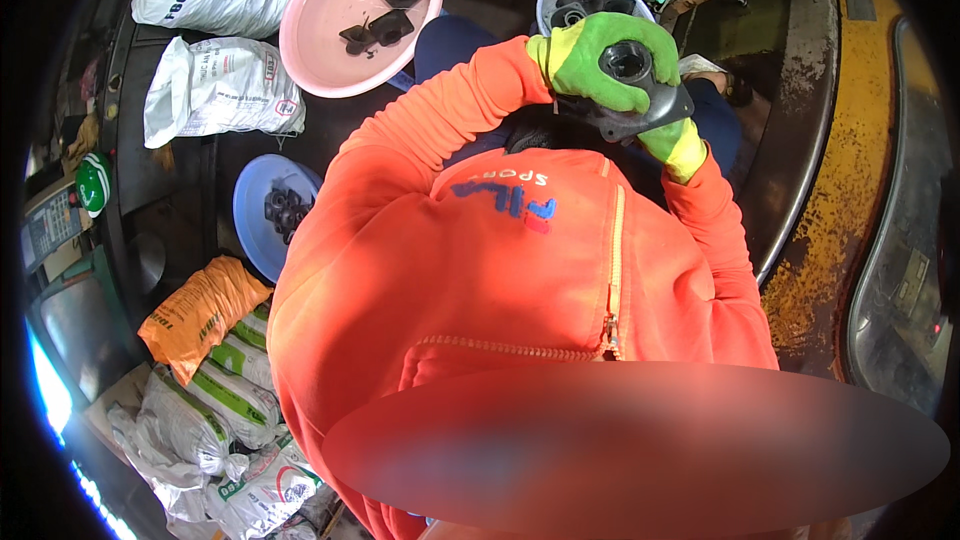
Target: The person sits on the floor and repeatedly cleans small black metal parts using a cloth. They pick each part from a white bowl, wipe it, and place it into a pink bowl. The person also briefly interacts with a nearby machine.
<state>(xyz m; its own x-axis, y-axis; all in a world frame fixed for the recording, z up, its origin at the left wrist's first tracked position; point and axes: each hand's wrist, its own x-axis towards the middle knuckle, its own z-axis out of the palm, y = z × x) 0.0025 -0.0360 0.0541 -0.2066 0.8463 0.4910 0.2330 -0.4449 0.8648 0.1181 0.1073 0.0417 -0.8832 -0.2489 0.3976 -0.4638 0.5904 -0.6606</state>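
In front of my chest, a black moulded rubber-like part (652, 112) with a round, open neck and a flat flange is held up between both hands. My left hand (598, 62), in a green and yellow glove, wraps its fingers round the neck. My right hand (676, 145), gloved the same way, grips the flange side from below; most of its fingers are hidden behind the part. Just beyond my hands stands a light blue basin (545, 2) with similar black parts (578, 2) in it.
A pink basin (300, 30) with a few black pieces (390, 27) stands at the far left. Nearer, a blue basin (252, 240) holds several small black parts. White sacks (225, 90) and an orange sack (200, 312) lie leftward. A worn yellow machine frame (835, 190) borders my right.
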